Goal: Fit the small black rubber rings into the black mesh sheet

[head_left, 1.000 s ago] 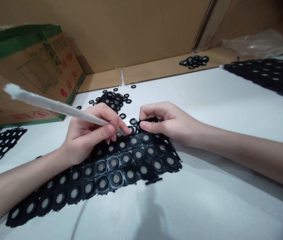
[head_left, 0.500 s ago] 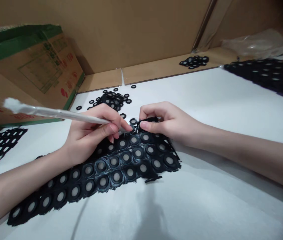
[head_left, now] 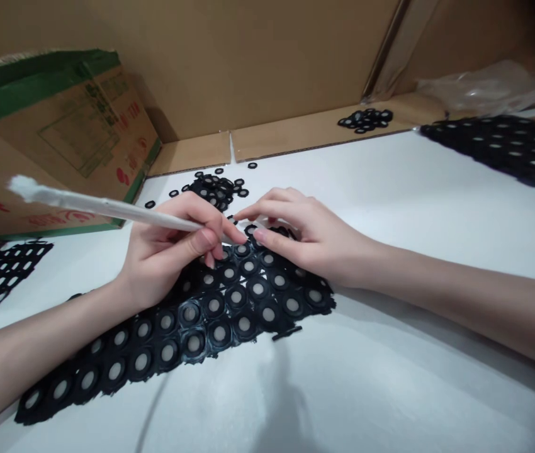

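Observation:
My left hand [head_left: 168, 245] is closed round a slim white stick [head_left: 121, 211] with a ragged white end pointing left. Its index fingertip presses on the far edge of a black rubber sheet [head_left: 168, 352], which carries rows of round pieces with pale grey centres. My right hand [head_left: 305, 233] is open, thumb and fingers stretched apart over the sheet's far right part. A small black ring [head_left: 250, 230] lies by its thumb tip; whether they touch I cannot tell. The stick's working tip is hidden behind my left fingers.
Loose black rings [head_left: 215, 189] are heaped beyond my hands. A green-edged carton [head_left: 92, 132] stands at the left, near a sheet full of holes [head_left: 7, 270]. Another black sheet [head_left: 503, 145], a small ring pile [head_left: 366, 119] and clear plastic [head_left: 489, 85] lie at the far right.
My right hand has loosened from the sheet's raised edge and spread its fingers, reaching left. That edge now lies flatter. My left hand and the stick have hardly moved.

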Motion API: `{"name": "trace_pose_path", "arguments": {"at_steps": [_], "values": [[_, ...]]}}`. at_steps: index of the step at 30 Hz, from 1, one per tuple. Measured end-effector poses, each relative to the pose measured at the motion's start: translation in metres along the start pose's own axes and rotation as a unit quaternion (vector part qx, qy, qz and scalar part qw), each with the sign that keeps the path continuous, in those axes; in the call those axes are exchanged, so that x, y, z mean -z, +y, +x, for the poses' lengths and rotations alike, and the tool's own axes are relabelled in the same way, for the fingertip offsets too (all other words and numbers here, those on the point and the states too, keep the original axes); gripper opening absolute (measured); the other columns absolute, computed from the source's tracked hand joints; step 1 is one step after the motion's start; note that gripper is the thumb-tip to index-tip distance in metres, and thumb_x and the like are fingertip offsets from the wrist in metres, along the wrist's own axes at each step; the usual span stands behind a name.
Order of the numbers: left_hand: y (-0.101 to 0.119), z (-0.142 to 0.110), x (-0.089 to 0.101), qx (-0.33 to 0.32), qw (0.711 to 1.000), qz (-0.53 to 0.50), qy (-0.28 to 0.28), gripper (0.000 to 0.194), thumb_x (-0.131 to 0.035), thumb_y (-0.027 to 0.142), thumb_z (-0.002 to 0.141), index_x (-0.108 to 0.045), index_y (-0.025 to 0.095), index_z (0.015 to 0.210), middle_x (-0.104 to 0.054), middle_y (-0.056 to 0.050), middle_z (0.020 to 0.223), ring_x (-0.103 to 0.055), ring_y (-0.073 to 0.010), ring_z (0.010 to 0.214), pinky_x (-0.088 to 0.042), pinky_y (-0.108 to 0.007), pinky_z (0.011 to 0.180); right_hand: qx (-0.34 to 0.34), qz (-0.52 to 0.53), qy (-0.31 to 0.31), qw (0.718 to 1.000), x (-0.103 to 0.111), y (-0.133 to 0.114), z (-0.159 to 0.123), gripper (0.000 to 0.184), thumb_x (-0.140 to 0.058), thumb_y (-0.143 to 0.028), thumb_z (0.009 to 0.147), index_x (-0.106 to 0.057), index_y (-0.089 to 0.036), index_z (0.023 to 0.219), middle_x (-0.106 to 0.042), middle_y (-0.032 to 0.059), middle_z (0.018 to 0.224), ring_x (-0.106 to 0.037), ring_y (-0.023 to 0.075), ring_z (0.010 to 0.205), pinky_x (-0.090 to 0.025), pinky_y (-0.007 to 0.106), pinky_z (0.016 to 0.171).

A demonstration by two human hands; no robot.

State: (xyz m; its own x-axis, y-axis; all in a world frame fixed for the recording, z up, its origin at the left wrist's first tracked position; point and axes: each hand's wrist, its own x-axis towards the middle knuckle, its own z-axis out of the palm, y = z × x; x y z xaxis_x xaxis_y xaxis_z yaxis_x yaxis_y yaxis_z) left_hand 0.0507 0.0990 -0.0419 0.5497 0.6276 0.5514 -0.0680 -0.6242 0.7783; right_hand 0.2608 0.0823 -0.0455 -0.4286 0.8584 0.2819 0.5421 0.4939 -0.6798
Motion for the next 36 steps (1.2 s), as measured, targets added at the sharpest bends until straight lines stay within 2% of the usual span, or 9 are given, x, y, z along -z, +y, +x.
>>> {"name": "trace_pose_path", "arguments": {"at_steps": [3,8,16,20,23,29,36], "values": [[-0.0009,0.0,0.0015,0.0,1.0,-0.022,0.018,0.013,-0.059,0.028,0.088,-0.064,0.017,0.083,-0.071,-0.007,0.08,-0.059,-0.0113,0.049,-0.046,-0.022,0.04,0.016,-0.03,-0.027,0.999,-0.0015,-0.0008,-0.0002,0.027,-0.05,-0.026,0.09,-0.067,-0.024,0.111,-0.062,0.0089,0.109,-0.048,0.0255,0.108,-0.03,0.042,0.091],[-0.0038,0.003,0.0053,0.007,0.996,-0.078,0.043,0.015,-0.055,0.028,0.092,-0.058,0.017,0.082,-0.07,-0.004,0.075,-0.055,-0.0085,0.043,-0.039,-0.02,0.035,0.049,-0.062,-0.049,0.996,-0.003,-0.0007,-0.0005,0.025,-0.053,-0.024,0.09,-0.071,-0.027,0.107,-0.062,0.0082,0.111,-0.047,0.0256,0.108,-0.026,0.045,0.092],[-0.0048,0.0065,0.0047,0.043,0.988,-0.124,0.077,0.021,-0.059,0.033,0.089,-0.058,0.016,0.077,-0.071,-0.004,0.071,-0.053,-0.0085,0.039,-0.038,-0.019,0.035,0.099,-0.073,0.026,0.992,-0.0035,0.0028,-0.0018,0.015,-0.063,-0.021,0.084,-0.075,-0.026,0.092,-0.067,0.0049,0.101,-0.052,0.0226,0.1,-0.031,0.041,0.088],[-0.0028,0.0056,0.0032,0.052,0.988,-0.132,0.053,0.02,-0.061,0.033,0.088,-0.06,0.016,0.077,-0.072,-0.005,0.071,-0.054,-0.0097,0.039,-0.037,-0.02,0.033,0.078,-0.044,0.032,0.995,-0.0019,0.0027,0.0006,0.005,-0.067,-0.02,0.08,-0.072,-0.022,0.079,-0.068,0.0041,0.095,-0.054,0.0224,0.097,-0.035,0.04,0.086],[-0.0011,0.0038,0.0025,0.065,0.992,-0.106,0.024,0.017,-0.063,0.031,0.086,-0.062,0.017,0.078,-0.072,-0.006,0.073,-0.056,-0.0103,0.042,-0.039,-0.019,0.034,0.054,-0.028,0.019,0.998,-0.0013,0.0027,0.0022,0.005,-0.067,-0.021,0.079,-0.067,-0.019,0.074,-0.068,0.0039,0.093,-0.054,0.0227,0.097,-0.037,0.041,0.087],[0.001,0.0023,0.0022,0.087,0.995,-0.043,-0.002,0.015,-0.06,0.03,0.087,-0.064,0.018,0.079,-0.072,-0.008,0.078,-0.058,-0.0125,0.047,-0.045,-0.022,0.039,0.028,-0.021,-0.019,0.999,-0.0014,0.0025,0.0027,0.004,-0.062,-0.021,0.082,-0.064,-0.019,0.079,-0.066,0.0051,0.097,-0.052,0.0234,0.1,-0.036,0.044,0.091],[0.0024,0.0034,0.0014,0.105,0.994,-0.016,0.003,0.019,-0.062,0.032,0.086,-0.065,0.017,0.075,-0.071,-0.008,0.074,-0.057,-0.0114,0.044,-0.042,-0.02,0.037,0.014,-0.019,-0.029,0.999,0.0002,0.0027,0.0028,0.005,-0.056,-0.019,0.084,-0.06,-0.018,0.081,-0.063,0.0056,0.095,-0.051,0.023,0.099,-0.036,0.043,0.092]]}}
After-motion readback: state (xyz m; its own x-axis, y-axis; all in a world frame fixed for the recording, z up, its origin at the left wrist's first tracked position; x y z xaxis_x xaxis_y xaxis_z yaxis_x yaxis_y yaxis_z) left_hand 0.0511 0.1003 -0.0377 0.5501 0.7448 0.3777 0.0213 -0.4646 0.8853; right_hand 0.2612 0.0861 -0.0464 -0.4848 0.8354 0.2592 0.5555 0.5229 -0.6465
